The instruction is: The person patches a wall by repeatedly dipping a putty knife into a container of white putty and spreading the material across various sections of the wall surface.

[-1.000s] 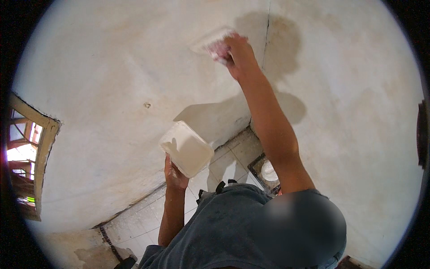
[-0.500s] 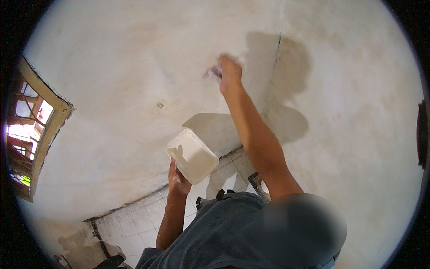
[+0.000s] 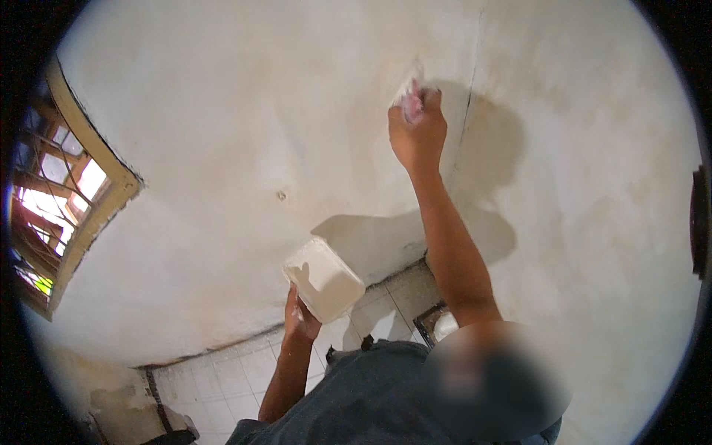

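Observation:
My left hand (image 3: 301, 314) grips a cream, rounded-corner plastic container (image 3: 333, 295) with pale, creamy stuff in it. Up at the upper middle, my right hand (image 3: 417, 133) is closed on a white and pinkish object (image 3: 412, 100), too blurred to name, against or just in front of the off-white, patchy wall (image 3: 334, 111). Shadows of my arm and head fall on the wall around the corner line to the right of that hand. A small chipped mark (image 3: 281, 195) shows on the wall above the container.
A window (image 3: 70, 189) with a yellowish frame and bars is at the left. Below, a tiled floor (image 3: 230, 378) meets the wall along a dark, rough edge. A black tray (image 3: 429, 326) with something white lies partly behind my right arm. A dark edge (image 3: 697, 222) shows at far right.
My right hand swung down, then across to the right, its pinkish object now pointing upward. The wall, window and container sit lower in the picture as the view has shifted.

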A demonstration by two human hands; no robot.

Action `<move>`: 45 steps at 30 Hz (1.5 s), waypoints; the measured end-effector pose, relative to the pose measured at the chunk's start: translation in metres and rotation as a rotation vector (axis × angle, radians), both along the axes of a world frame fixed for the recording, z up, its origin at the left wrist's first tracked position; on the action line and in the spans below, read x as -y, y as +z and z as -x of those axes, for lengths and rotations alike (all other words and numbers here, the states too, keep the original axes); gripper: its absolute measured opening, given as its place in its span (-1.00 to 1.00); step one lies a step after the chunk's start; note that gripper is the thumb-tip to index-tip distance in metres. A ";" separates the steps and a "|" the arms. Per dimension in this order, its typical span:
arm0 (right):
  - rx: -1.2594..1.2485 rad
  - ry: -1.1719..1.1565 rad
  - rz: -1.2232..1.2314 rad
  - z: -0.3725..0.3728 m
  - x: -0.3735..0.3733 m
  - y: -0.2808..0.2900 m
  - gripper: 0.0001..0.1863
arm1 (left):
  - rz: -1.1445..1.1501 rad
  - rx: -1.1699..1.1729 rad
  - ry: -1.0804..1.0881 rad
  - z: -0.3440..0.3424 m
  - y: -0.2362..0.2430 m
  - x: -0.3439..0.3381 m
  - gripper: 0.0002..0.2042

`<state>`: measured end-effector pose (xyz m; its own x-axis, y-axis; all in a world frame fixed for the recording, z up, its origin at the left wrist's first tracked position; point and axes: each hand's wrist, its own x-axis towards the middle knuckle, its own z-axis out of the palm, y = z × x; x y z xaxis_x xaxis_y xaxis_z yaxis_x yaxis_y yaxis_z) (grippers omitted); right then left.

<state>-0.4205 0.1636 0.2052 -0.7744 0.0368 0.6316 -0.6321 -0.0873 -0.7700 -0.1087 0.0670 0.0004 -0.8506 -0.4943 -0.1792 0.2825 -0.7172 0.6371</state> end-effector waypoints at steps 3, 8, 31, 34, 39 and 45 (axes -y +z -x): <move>-0.568 -0.451 -0.197 0.008 0.012 0.067 -0.69 | 0.027 -0.004 0.036 0.003 0.009 -0.005 -0.46; -0.984 -0.550 -0.726 0.033 0.027 0.077 -0.74 | 0.032 -0.032 -0.033 -0.002 -0.004 0.003 -0.42; -0.882 -0.739 -0.821 0.055 -0.003 0.069 -0.56 | -0.025 -0.053 -0.041 -0.079 -0.008 0.013 -0.47; -0.649 -0.587 -0.926 0.038 -0.014 -0.079 -0.51 | -0.032 -0.047 -0.072 -0.090 -0.007 0.014 -0.47; -0.580 -0.694 -1.005 0.028 -0.062 -0.123 -0.56 | -0.099 -0.039 -0.128 -0.094 -0.028 0.016 -0.46; -0.925 -0.888 -0.657 0.021 -0.050 0.106 -0.54 | -0.098 -0.013 -0.130 -0.093 -0.031 -0.001 -0.46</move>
